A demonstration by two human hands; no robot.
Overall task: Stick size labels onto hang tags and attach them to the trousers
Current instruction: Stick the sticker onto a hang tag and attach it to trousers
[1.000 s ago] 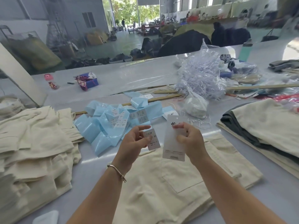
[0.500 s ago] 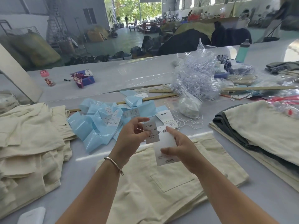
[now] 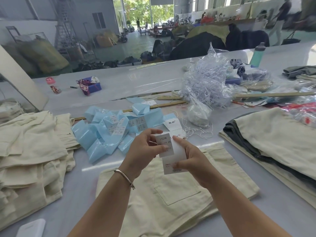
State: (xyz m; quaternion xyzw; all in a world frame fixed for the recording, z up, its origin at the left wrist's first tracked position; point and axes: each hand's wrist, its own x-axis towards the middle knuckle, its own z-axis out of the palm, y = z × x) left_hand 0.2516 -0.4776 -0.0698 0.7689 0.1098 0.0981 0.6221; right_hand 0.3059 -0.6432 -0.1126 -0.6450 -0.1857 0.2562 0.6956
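Note:
My left hand (image 3: 145, 149) pinches a small white size label (image 3: 164, 144) printed "1103#" and "XS", laid over the upper left part of a white hang tag (image 3: 177, 156). My right hand (image 3: 191, 156) grips that tag, with the forefinger on its upper part and the thumb near its lower edge. Both hover above cream trousers (image 3: 171, 199) lying flat on the grey table with a back pocket facing up. Blue label backing strips (image 3: 109, 132) with more labels lie just beyond my left hand. More hang tags (image 3: 172, 124) and white strings (image 3: 198, 130) lie behind my hands.
A heap of cream trousers (image 3: 29, 147) fills the left. A folded stack of cream and dark garments (image 3: 273, 144) sits at the right. A clear plastic bag of fasteners (image 3: 206, 82) stands behind, with wooden rulers (image 3: 273, 95) beside it. A white device (image 3: 32, 228) lies near the lower left corner.
My hands came together: the label in my left hand moved from beside the hang tag onto its upper left part. My right hand shifted its hold from the tag's top to its right side.

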